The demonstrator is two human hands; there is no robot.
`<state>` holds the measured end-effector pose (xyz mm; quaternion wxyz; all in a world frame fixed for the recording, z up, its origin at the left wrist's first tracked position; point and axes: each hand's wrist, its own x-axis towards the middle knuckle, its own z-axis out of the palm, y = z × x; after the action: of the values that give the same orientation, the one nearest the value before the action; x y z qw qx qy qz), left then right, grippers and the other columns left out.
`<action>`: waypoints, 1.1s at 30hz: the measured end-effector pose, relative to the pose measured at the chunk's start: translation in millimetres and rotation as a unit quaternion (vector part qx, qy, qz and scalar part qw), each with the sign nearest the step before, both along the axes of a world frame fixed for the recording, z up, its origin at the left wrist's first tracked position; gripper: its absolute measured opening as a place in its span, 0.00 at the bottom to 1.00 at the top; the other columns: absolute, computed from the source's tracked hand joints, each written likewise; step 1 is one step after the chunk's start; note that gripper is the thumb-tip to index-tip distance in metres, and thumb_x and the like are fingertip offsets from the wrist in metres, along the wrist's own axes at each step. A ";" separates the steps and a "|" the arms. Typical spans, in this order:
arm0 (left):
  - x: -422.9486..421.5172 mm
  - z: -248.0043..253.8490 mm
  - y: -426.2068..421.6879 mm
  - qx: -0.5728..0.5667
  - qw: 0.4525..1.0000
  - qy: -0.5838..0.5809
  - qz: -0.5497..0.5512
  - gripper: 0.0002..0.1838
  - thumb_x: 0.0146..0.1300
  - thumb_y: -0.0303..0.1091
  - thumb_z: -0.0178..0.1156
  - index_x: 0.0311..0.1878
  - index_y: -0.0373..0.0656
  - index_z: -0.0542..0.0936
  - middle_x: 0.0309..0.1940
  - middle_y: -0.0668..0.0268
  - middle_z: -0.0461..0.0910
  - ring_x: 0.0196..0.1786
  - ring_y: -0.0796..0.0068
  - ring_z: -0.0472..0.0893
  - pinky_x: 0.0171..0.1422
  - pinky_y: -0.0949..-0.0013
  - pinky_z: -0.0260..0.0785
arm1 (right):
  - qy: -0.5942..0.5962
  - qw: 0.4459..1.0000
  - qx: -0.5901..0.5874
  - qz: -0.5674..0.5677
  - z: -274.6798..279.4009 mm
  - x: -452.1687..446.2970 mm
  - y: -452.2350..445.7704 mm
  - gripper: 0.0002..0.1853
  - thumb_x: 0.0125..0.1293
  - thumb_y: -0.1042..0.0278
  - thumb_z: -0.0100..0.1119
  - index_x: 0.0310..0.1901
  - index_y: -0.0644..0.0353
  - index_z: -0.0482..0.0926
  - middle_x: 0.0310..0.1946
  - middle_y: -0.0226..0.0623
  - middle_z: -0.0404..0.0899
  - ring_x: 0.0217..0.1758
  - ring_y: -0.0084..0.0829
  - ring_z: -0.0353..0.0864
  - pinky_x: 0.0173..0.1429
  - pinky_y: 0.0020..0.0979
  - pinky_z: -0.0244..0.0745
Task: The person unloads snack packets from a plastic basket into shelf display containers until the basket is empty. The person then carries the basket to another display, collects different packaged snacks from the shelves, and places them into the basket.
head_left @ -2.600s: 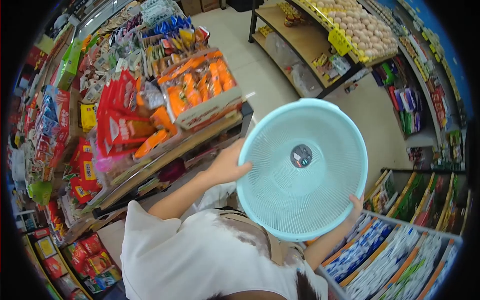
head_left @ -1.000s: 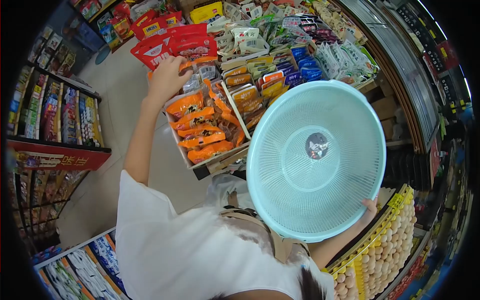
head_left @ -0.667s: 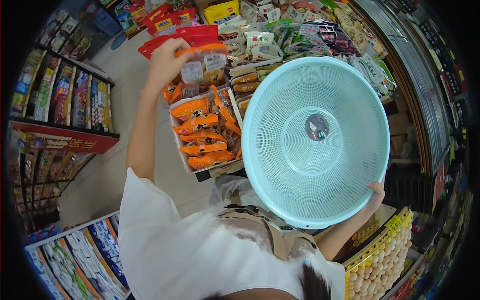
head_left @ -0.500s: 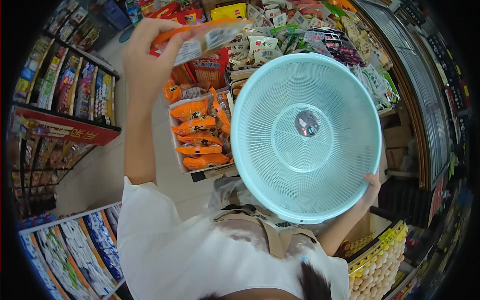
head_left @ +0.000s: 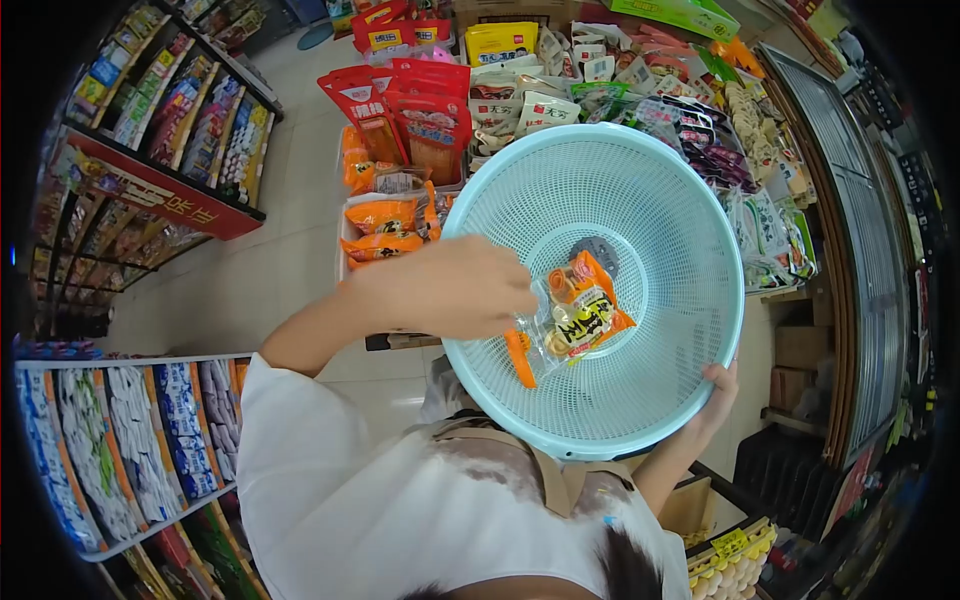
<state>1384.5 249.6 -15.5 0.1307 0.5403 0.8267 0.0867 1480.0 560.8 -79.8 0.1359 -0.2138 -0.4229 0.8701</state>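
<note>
My right hand [head_left: 720, 388] grips the lower right rim of a light blue plastic basket [head_left: 680, 350], its fingers wrapped over the edge. The basket's open side faces up toward me. My left hand [head_left: 470, 288] is over the basket's left rim, fingers closed at the left end of an orange and clear snack packet [head_left: 583, 312]. That packet is inside the basket, over its lattice bottom, and partly covers the dark round label [head_left: 598, 252] there. The fingertips of my left hand are hidden.
Behind the basket is a display of red packets [head_left: 430, 115], orange packets [head_left: 385, 215] and a yellow packet [head_left: 500, 42]. Shelves [head_left: 165, 200] stand at left, bagged goods [head_left: 140, 450] lower left, eggs [head_left: 735, 578] lower right, a dark ribbed object [head_left: 785, 475] at right.
My left hand has carried the orange packet from above the display down and right into the basket. The basket stays in my right hand; the view has shifted, with the shelves further right.
</note>
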 end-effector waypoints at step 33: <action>-78.3 82.8 -33.4 0.619 0.714 0.133 0.297 0.10 0.58 0.31 0.57 0.41 0.37 0.74 0.30 0.71 0.76 0.30 0.85 0.74 0.31 0.81 0.66 | -0.012 1.000 0.008 0.017 -5.7 -2.3 6.6 0.38 0.35 0.78 0.50 0.58 0.69 0.60 0.48 0.52 0.67 0.49 0.44 0.70 0.52 0.37 0.70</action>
<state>1306.3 216.1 67.3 -0.3767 0.2327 0.7150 0.5410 1477.7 567.3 -85.5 0.1175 -0.2153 -0.4349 0.8664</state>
